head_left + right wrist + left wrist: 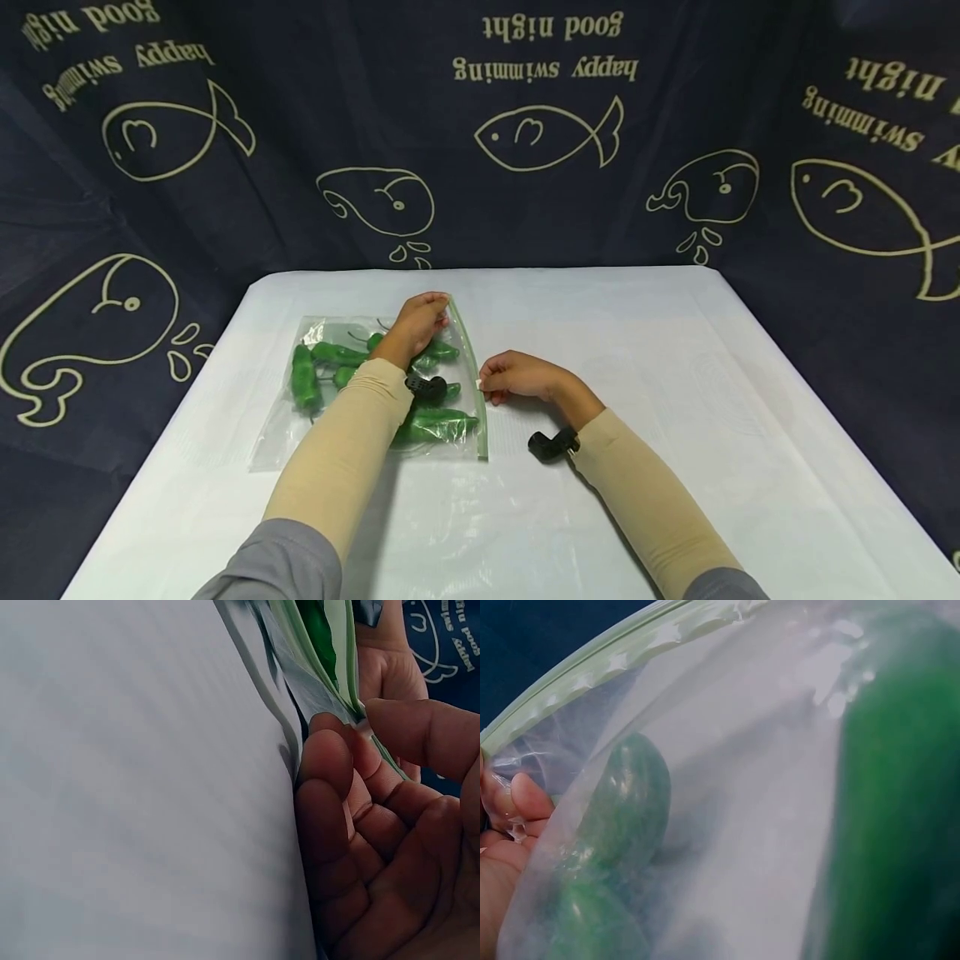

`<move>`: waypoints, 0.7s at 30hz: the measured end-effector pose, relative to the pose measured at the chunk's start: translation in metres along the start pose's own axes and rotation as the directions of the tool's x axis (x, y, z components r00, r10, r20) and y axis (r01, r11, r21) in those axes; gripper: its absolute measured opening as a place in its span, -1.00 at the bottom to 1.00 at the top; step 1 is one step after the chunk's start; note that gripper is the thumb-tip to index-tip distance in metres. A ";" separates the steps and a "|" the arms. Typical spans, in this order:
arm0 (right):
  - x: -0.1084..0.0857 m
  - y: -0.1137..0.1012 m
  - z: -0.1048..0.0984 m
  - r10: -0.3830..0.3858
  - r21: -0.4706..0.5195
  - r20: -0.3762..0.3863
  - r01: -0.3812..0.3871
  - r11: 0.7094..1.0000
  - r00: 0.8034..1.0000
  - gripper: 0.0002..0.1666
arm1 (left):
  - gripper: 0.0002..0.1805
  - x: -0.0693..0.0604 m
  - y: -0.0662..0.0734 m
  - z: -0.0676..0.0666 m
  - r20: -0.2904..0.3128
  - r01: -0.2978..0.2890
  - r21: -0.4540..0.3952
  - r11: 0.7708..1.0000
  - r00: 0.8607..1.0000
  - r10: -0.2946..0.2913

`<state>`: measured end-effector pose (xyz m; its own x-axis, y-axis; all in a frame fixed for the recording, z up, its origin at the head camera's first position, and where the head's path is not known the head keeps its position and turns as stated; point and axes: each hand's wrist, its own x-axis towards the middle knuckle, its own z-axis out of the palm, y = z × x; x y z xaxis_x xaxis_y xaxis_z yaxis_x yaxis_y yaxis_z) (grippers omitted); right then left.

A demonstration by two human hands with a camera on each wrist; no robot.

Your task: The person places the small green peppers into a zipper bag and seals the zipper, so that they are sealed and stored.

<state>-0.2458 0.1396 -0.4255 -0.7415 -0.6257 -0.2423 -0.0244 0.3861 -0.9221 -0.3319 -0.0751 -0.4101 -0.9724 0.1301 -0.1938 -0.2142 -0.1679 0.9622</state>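
A clear zip bag (273,446) lies on the table with several green peppers (305,379) inside. Its green zip strip (482,433) runs along the right side. My left hand (418,325) grips the strip's far end; in the left wrist view its fingers (532,796) hold the plastic just below the strip. Partway along the strip, my right hand (521,375) pinches a small white slider (479,384) between thumb and forefinger. The right wrist view shows the strip parted into two green edges (351,652) beyond the slider. My left forearm hides some peppers.
A white-covered table (637,333) extends to the right of the bag and in front of it. Behind it hangs a dark blue cloth (555,217) printed with fish and whales. Each wrist carries a small black camera (553,445).
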 end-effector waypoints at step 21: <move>-0.012 0.000 0.005 0.002 -0.022 0.037 -0.001 1.000 0.999 -0.86 | -0.81 0.002 0.000 -0.001 -0.013 0.008 0.002 1.000 1.000 -0.008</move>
<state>-0.2336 0.1434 -0.4243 -0.7164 -0.6494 -0.2550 -0.0380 0.4013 -0.9151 -0.3343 -0.0754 -0.4106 -0.9717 0.1186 -0.2043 -0.2221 -0.1649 0.9610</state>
